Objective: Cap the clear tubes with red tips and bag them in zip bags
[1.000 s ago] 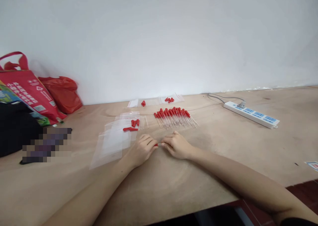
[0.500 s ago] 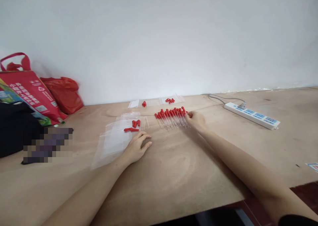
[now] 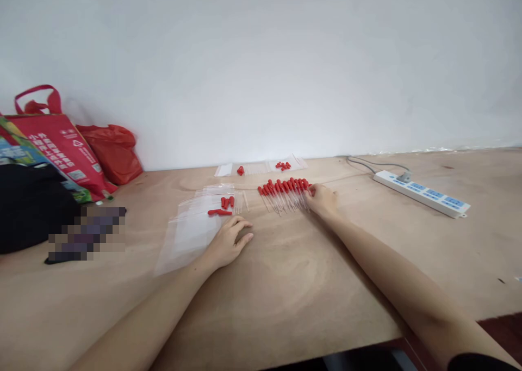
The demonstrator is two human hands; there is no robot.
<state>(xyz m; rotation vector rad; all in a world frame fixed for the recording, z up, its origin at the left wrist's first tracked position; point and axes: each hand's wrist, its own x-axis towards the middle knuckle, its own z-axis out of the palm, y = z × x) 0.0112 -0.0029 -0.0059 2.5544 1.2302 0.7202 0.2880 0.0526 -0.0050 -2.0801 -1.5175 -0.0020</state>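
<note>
A row of droppers with red rubber bulbs and thin clear tubes lies mid-table, bulbs toward the wall. At its right end my right hand has its fingers pinched on the last dropper, most of which they hide. My left hand rests on the table, fingers apart and slightly bent, with nothing in it. Just beyond it, loose red rubber bulbs and a few bare clear tubes lie by clear zip bags.
Farther back by the wall, another clear bag lies with tubes and red bulbs. A white power strip with a plugged-in cord is at the right. Red bags, a black cloth item and a pixelated object stand left.
The whole view has shifted slightly. My right hand has edged in closer against the right end of the dropper row. My left hand stays put on the table.
</note>
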